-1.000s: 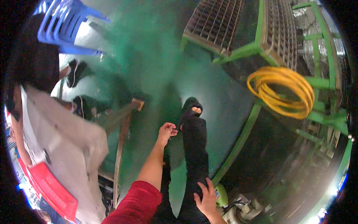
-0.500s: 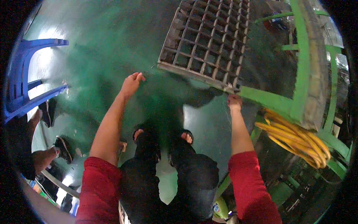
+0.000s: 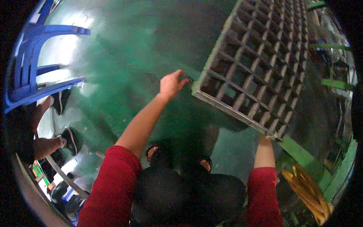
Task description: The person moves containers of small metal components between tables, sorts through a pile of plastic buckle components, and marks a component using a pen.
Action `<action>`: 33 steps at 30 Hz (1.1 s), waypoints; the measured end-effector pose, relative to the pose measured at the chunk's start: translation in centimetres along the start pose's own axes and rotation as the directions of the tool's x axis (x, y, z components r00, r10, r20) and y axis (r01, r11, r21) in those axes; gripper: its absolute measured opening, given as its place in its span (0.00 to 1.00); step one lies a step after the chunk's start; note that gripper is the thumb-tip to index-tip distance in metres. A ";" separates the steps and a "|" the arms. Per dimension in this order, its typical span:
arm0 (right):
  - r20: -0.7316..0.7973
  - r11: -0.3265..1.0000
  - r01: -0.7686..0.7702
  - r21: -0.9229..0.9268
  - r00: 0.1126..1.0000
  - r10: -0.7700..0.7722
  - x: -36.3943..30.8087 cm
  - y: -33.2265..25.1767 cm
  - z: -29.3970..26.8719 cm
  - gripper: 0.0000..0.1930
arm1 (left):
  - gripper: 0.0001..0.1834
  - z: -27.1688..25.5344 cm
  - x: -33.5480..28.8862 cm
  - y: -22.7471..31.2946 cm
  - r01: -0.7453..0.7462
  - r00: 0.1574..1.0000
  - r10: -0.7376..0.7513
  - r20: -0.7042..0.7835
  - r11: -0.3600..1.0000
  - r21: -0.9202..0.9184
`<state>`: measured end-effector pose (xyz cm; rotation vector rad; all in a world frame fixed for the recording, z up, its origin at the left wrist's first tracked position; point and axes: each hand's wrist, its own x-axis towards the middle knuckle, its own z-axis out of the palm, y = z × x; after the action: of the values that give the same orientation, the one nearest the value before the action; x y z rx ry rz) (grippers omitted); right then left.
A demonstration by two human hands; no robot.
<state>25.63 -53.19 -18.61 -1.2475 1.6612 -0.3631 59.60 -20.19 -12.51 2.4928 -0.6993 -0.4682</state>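
Note:
A large metal grid (image 3: pixel 249 72) of square cells, grey with green paint along its left side, stands at the right, tilted. Its near edge runs between my two hands. My left hand (image 3: pixel 173 84) is just outside the grid's near left corner, thumb and forefinger apart and the other fingers bent; nothing can be made out in it. Under the near right corner is my right hand (image 3: pixel 264 141). The grid's edge hides its fingers, so I cannot tell how it grips there.
From that corner a green beam (image 3: pixel 306 159) runs to the lower right. Beside it hangs a yellow coil of hose or cable (image 3: pixel 306 193). At left stand blue plastic furniture (image 3: pixel 56 30) and another person's legs in dark shoes (image 3: pixel 69 141). Below is a green floor (image 3: pixel 124 64).
The grid now appears larger, lower and further right. My left hand has come right, close to its left corner. My right hand's fingers, partly seen before, are now hidden below the edge.

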 end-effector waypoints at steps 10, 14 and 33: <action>0.027 0.999 0.016 -0.046 1.000 -0.014 -0.4 -1.1 0.6 0.09 | 0.08 -0.5 0.8 -0.8 -0.036 0.999 0.035 0.027 0.998 0.048; 0.024 0.998 0.024 -0.054 0.999 -0.023 -0.7 -1.3 1.6 0.09 | 0.07 -4.6 0.6 -2.7 0.418 0.898 -0.196 0.394 0.662 -0.623; -0.018 0.983 0.172 -0.056 0.985 -0.173 -2.1 -3.4 2.0 0.11 | 0.21 -10.6 -5.1 -4.2 0.341 0.927 -0.090 0.364 -0.204 -0.918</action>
<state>29.19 -52.28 -16.00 -1.4382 1.5956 -0.4414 61.82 -10.18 -5.24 0.8844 0.2279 -0.9042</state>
